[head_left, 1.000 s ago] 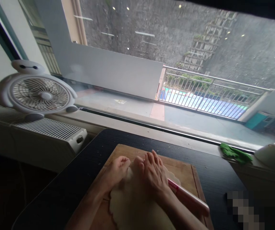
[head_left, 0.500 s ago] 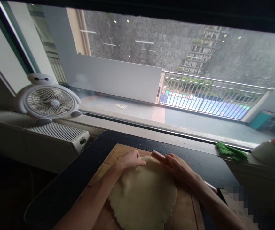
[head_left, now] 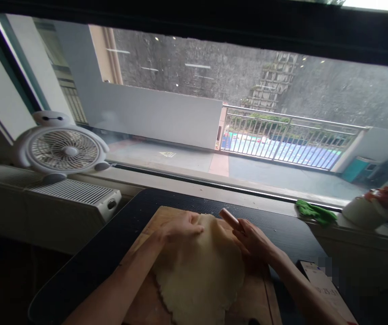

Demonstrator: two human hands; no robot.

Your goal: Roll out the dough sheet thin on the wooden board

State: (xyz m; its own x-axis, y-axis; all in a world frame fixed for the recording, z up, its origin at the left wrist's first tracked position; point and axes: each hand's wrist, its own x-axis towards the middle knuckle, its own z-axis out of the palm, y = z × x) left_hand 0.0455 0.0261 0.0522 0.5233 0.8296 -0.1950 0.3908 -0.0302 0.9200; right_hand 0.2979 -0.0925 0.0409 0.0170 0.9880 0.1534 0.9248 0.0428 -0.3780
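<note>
A broad, flat sheet of pale dough (head_left: 202,275) with ragged edges lies on a wooden board (head_left: 143,311). Its far end is drawn narrow and raised into folds. My left hand (head_left: 182,225) is closed at the far left edge of the sheet, thumb toward the dough, and appears to pinch it; the fingertips are partly hidden. Beside the dough's right edge, my right hand (head_left: 253,239) is wrapped round a wooden rolling pin (head_left: 230,219). One end of the pin points away to the far left, and the rest is hidden under the hand and forearm.
The board rests on a black table (head_left: 89,266). At the table's right lies a phone-like device (head_left: 325,284), partly blurred out. A white fan (head_left: 68,151) stands on a radiator (head_left: 79,194) at left. A green cloth (head_left: 316,212) and a white pot (head_left: 363,211) sit on the windowsill.
The dough's far end has become narrower and more folded. My right hand and the rolling pin have shifted off the dough's edge to the right. The whole view has tilted slightly.
</note>
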